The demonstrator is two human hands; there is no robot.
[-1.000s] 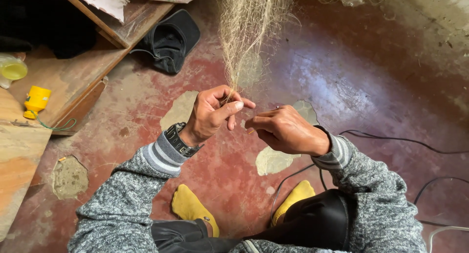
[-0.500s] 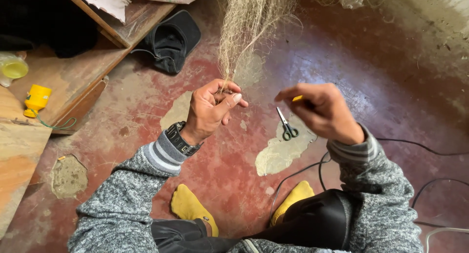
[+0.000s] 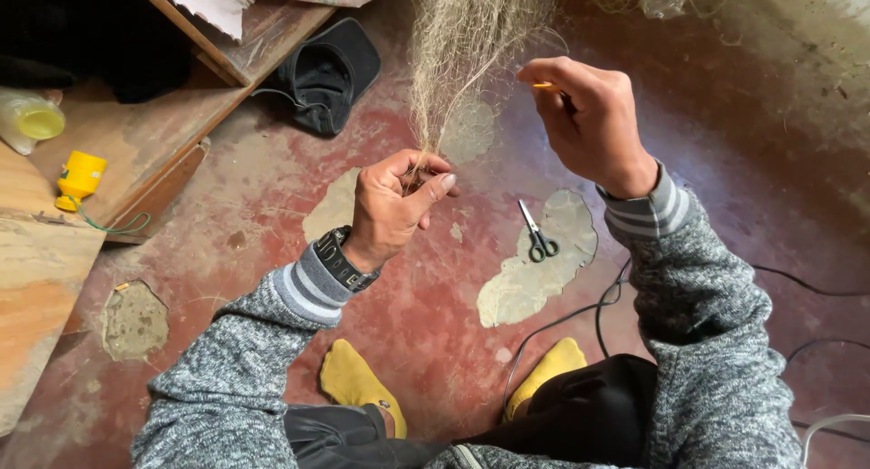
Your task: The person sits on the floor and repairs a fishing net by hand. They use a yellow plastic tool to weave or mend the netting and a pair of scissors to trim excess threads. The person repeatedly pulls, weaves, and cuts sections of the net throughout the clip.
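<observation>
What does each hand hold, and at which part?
Left hand pinches the fishing net at its gathered lower end; right hand grips a small yellow tool.

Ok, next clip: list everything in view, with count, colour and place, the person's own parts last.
net: one, pale straw, hanging top centre, gathered at the left hand
scissors: one, green-handled, on the floor between the hands
cap: one, black, floor upper left
spool: one, yellow, on wooden boards at left
jar: one, clear with yellowish content, far left
cables: several, black, floor at right
floor: red, worn pale patches
socks: two, yellow, bottom centre
watch: one, black, left wrist
left hand: pinching the net
right hand: raised, holding a small yellow tool
</observation>
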